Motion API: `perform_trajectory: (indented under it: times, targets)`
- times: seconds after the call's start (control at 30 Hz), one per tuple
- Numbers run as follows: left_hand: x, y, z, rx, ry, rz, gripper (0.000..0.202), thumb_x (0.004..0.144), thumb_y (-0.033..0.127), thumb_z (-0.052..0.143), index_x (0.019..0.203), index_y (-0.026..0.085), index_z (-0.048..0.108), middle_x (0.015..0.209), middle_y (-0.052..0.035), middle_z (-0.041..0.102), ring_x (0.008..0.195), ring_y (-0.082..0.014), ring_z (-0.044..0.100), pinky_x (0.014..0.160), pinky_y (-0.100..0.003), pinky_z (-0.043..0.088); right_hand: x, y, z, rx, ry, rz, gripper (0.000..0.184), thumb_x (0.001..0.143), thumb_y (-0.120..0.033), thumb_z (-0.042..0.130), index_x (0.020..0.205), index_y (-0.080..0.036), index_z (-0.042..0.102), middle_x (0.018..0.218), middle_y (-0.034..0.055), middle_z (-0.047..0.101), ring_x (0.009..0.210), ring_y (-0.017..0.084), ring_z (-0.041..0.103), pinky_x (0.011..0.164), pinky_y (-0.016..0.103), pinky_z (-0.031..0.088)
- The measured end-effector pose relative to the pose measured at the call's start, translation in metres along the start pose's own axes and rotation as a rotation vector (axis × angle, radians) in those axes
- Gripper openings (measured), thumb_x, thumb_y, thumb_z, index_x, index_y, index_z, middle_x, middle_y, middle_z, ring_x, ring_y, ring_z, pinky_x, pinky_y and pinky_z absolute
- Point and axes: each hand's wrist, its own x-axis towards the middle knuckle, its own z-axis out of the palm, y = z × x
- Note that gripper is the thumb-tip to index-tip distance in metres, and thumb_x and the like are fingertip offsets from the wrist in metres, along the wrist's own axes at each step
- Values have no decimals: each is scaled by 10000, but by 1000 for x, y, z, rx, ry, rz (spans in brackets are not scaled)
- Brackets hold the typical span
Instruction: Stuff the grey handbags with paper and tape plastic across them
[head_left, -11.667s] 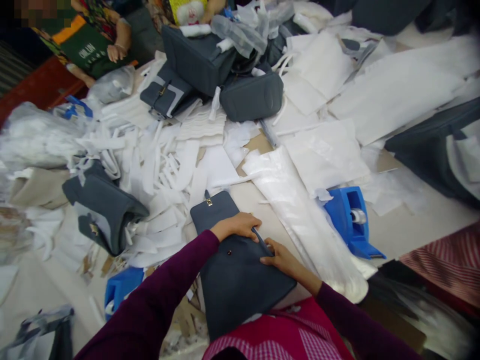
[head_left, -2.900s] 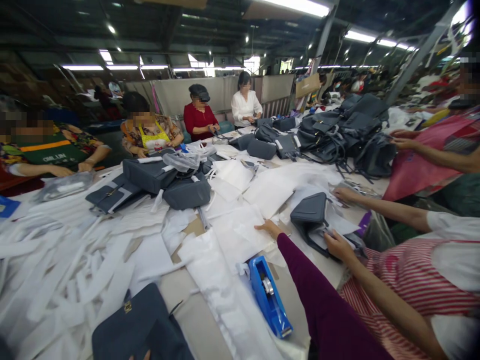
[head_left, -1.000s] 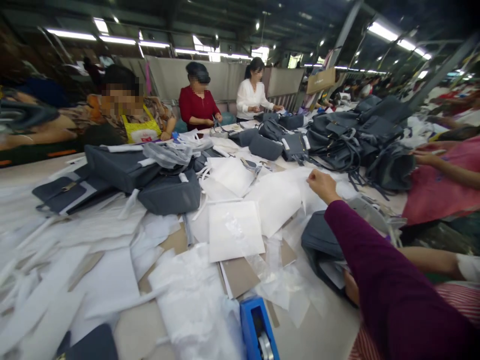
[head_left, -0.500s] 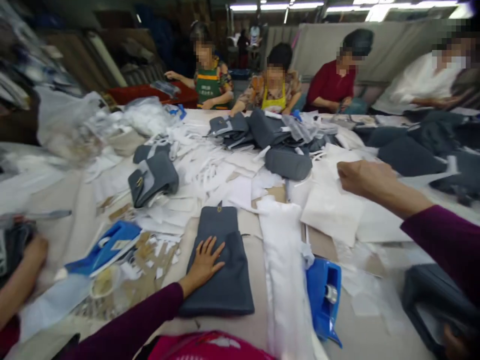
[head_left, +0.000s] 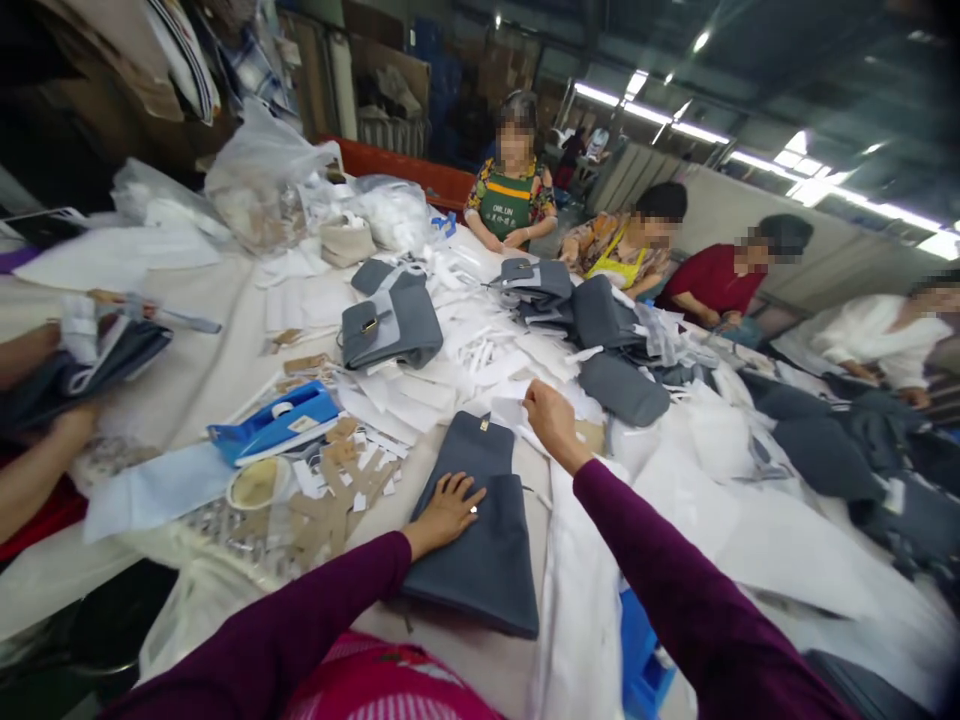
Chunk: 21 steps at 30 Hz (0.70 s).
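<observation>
A dark grey handbag [head_left: 491,590] lies flat on the table in front of me, its flap [head_left: 469,440] folded open away from me and a small gold clasp [head_left: 485,424] at the flap's end. My left hand [head_left: 450,512] rests on the bag with its fingers spread. Just right of the flap, my right hand [head_left: 553,420] is closed above white scraps. What its fingers hold, if anything, is hidden. Under my right arm runs a long white cloth strip [head_left: 566,600].
Left of the bag are a blue holder [head_left: 281,420], a round dish [head_left: 259,483] and card pieces [head_left: 322,510]. Finished-looking grey bags [head_left: 397,320] sit farther back among white scraps. A co-worker's hands [head_left: 71,430] hold dark pieces at left. Several people stand across the table.
My right hand has swung left from over the white sheets to beside the bag's flap. My left hand stays on the bag. The view has turned and tilted.
</observation>
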Motion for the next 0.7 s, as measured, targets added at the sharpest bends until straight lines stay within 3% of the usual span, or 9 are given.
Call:
perform_trajectory:
  times: [0.2,0.3,0.5,0.7]
  targets:
    - [2,-8,-4,-164,14,-47,410,894,256,522,1303,288,532,1355,-97,471,1312,-297,319,1074,-508,244,-93,-33,58,-56,1,-235,115,859,-97,468,853,-197,525,860,62,605,837,210,502,721,315,320]
    - [2,-9,-10,-217,14,-57,352,871,313,562,1220,285,598,1340,-86,479,1292,-288,339,1063,-495,267,-127,-37,83,-21,50,-189,115,870,-108,451,850,-213,495,834,56,581,820,228,489,729,337,332]
    - [5,-7,-16,-320,-2,-83,441,800,395,653,1218,260,609,1344,-93,473,1293,-315,328,1071,-522,250,-139,-37,80,176,250,120,131,933,-181,402,825,-242,444,826,58,532,808,237,479,745,347,365]
    - [12,-17,-3,-505,45,-178,369,853,331,560,1180,169,606,1220,-132,556,1182,-304,424,1039,-510,325,-168,-48,95,117,57,-36,142,864,-102,435,839,-230,493,865,76,567,828,261,473,751,392,350]
